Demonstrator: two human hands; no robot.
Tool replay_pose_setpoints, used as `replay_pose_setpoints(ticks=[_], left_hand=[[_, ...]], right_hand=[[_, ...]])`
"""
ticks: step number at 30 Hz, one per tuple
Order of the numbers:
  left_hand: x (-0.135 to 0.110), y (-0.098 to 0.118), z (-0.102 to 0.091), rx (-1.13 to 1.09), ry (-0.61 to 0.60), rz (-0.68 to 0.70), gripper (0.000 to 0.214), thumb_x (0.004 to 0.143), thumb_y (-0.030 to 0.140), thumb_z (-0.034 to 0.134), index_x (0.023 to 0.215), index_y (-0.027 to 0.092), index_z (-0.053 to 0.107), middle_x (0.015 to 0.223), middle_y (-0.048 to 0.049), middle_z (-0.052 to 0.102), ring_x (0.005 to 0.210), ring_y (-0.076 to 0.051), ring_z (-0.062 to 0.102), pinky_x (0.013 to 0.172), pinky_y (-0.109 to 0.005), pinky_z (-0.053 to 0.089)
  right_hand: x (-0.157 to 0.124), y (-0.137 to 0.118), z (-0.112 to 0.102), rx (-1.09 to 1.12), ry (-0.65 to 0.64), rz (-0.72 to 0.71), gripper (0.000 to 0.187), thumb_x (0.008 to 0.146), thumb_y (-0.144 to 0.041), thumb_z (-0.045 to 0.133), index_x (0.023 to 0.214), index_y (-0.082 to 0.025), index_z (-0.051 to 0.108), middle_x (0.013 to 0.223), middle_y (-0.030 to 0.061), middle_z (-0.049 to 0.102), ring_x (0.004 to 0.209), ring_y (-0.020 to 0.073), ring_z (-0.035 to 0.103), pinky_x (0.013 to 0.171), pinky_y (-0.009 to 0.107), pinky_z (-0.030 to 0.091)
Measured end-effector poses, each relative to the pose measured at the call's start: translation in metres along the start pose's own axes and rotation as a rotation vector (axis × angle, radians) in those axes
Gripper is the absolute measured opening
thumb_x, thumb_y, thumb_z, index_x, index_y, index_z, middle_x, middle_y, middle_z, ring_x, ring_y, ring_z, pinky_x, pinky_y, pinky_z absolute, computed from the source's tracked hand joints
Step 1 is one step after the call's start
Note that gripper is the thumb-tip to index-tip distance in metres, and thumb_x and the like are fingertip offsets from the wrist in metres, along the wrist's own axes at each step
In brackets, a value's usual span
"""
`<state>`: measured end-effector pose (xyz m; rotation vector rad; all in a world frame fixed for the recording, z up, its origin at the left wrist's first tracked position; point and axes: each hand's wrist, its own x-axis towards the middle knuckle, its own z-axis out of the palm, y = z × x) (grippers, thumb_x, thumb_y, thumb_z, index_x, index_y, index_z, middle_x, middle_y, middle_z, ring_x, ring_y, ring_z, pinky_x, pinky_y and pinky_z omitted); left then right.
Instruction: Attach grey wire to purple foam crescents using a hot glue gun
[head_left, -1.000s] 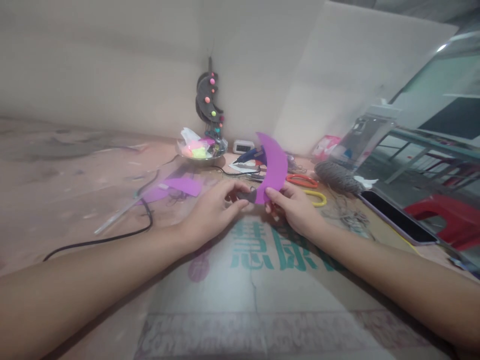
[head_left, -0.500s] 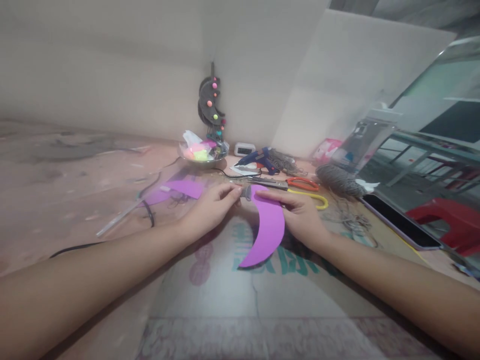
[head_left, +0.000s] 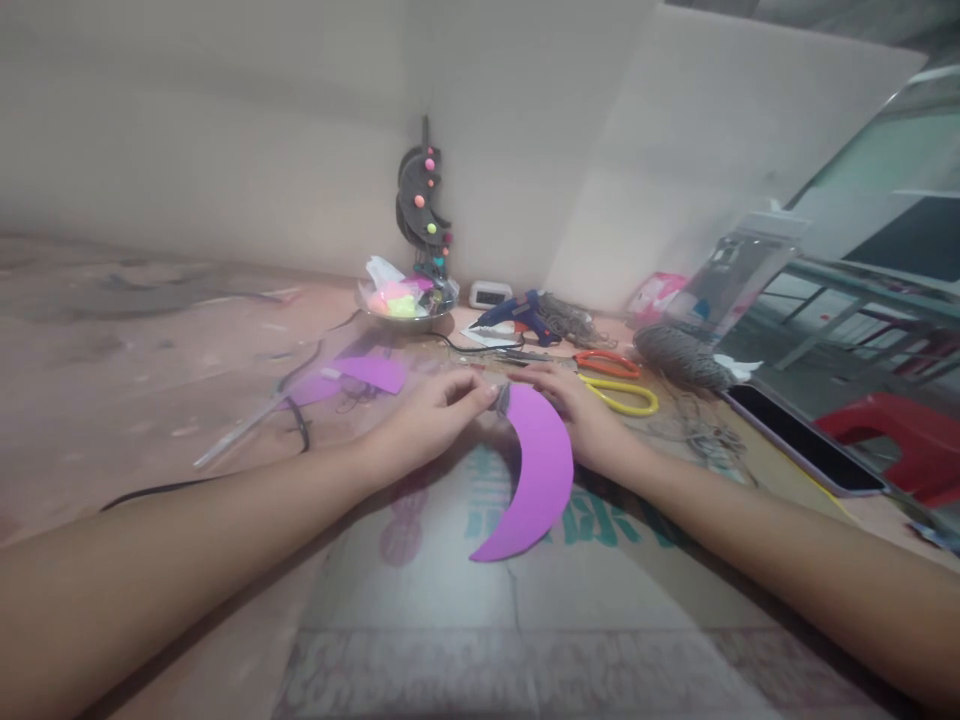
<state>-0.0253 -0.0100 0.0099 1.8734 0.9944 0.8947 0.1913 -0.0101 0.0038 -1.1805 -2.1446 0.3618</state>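
Observation:
A purple foam crescent [head_left: 534, 478] lies flat on the printed cardboard sheet [head_left: 480, 590] in front of me. My left hand [head_left: 431, 420] pinches a small grey piece at the crescent's upper tip. My right hand [head_left: 581, 415] rests on the crescent's outer edge near that same tip, fingers pressed together against it. Both forearms reach in from the bottom corners.
Orange and yellow scissors [head_left: 611, 383], a blue glue gun [head_left: 517, 312], a ball of grey twine [head_left: 679, 357], a phone [head_left: 802, 440], a bowl of bright bits [head_left: 405, 300], purple foam offcuts [head_left: 367, 373], a black cable [head_left: 225, 470] and a dark decorated crescent [head_left: 421, 205] against the wall.
The crescent went from upright in my hands to flat on the cardboard, then slid a little toward me. Both hands stayed at its upper tip.

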Motion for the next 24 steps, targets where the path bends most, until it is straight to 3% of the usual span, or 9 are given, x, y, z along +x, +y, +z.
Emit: replay_pose_setpoints(ticks=[4,11,16,18,21,24], left_hand=[[-0.001,0.0,0.0,0.021,-0.044,0.009,0.037,0.09,0.048,0.046,0.07,0.018,0.055,0.065,-0.0003,0.062,0.06,-0.014,0.054,0.052,-0.024,0.04],[-0.003,-0.001,0.001,0.074,0.001,0.005,0.034,0.089,0.045,0.046,0.068,0.019,0.052,0.064,0.0006,0.06,0.058,-0.014,0.053,0.052,-0.024,0.038],[0.0,-0.004,0.001,0.104,0.038,-0.012,0.035,0.09,0.046,0.045,0.071,0.019,0.054,0.063,0.002,0.056,0.059,-0.014,0.052,0.053,-0.025,0.038],[0.001,-0.004,0.001,0.103,0.055,-0.005,0.035,0.09,0.046,0.046,0.07,0.018,0.053,0.064,0.002,0.055,0.06,-0.014,0.052,0.054,-0.025,0.038],[0.002,-0.004,0.001,0.087,0.089,0.007,0.035,0.091,0.046,0.046,0.071,0.018,0.054,0.068,0.0017,0.055,0.062,-0.014,0.051,0.056,-0.024,0.038],[0.002,-0.002,-0.002,0.06,0.159,-0.008,0.034,0.092,0.046,0.044,0.076,0.017,0.055,0.071,0.0018,0.055,0.062,-0.013,0.049,0.057,-0.024,0.037]], right_hand=[[0.001,0.001,-0.001,-0.053,-0.083,-0.057,0.015,0.081,-0.03,0.065,0.091,-0.021,0.071,0.105,0.0094,0.069,0.1,0.0264,0.059,0.09,0.042,0.043],[0.004,-0.014,-0.014,0.055,0.044,0.201,0.02,0.089,-0.033,0.049,0.087,-0.019,0.064,0.076,0.002,0.067,0.066,0.0159,0.059,0.062,0.028,0.044],[0.001,-0.035,-0.034,-0.019,0.084,0.072,0.021,0.091,-0.031,0.048,0.086,-0.02,0.066,0.081,0.0039,0.069,0.071,0.0165,0.06,0.065,0.028,0.044],[-0.004,-0.044,-0.043,-0.053,-0.018,-0.037,0.022,0.091,-0.031,0.05,0.09,-0.023,0.069,0.085,0.0042,0.071,0.074,0.0173,0.062,0.067,0.028,0.045],[-0.011,-0.056,-0.053,-0.112,-0.308,-0.201,0.024,0.091,-0.038,0.055,0.106,-0.028,0.07,0.084,0.0025,0.072,0.072,0.0166,0.063,0.066,0.027,0.046],[-0.018,-0.066,-0.061,-0.206,-0.505,-0.315,0.043,0.082,-0.049,0.066,0.12,-0.03,0.065,0.084,0.0013,0.071,0.073,0.0171,0.063,0.068,0.026,0.045]])
